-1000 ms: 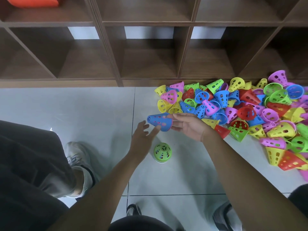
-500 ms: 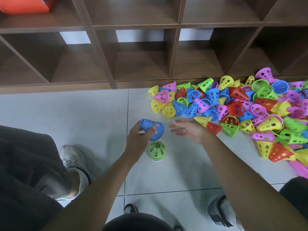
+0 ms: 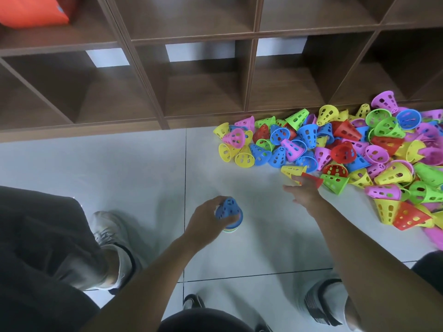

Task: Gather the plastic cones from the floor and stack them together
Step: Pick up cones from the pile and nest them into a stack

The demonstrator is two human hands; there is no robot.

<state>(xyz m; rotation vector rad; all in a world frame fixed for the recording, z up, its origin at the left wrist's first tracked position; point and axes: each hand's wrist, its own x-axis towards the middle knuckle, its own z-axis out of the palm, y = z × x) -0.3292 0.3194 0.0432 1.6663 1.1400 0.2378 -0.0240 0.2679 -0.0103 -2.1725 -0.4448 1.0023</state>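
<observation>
Down on the pale tiled floor point(image 3: 134, 168), our left hand point(image 3: 203, 220) curls its fingers point(image 3: 217, 204) around a blue perforated plastic cone point(image 3: 229, 208), holding it on top of a short stack of nested plastic cones point(image 3: 231, 228) whose coloured rims peek out beneath it. Our right hand point(image 3: 304, 191) reaches toward the big heap of loose multicoloured plastic cones point(image 3: 347, 149), fingers spread and relaxed, gripping nothing; its fingertips lie at the near edge of the heap, touching or just beside a red plastic cone point(image 3: 312, 179) and a yellow plastic cone point(image 3: 292, 170) lying on their sides. We cannot tell whether they actually make contact.

The heap spreads from the base of the dark brown wooden cubby shelf point(image 3: 203, 92) out to the right edge of view. Between the stack and the heap lies a band of bare tile, and more open floor stretches left of the stack up to the shelf's bottom edge. Our grey sneaker point(image 3: 105, 232) sits left of the stack, well apart from it. An orange cushion point(image 3: 33, 9) rests in the upper left cubby.
</observation>
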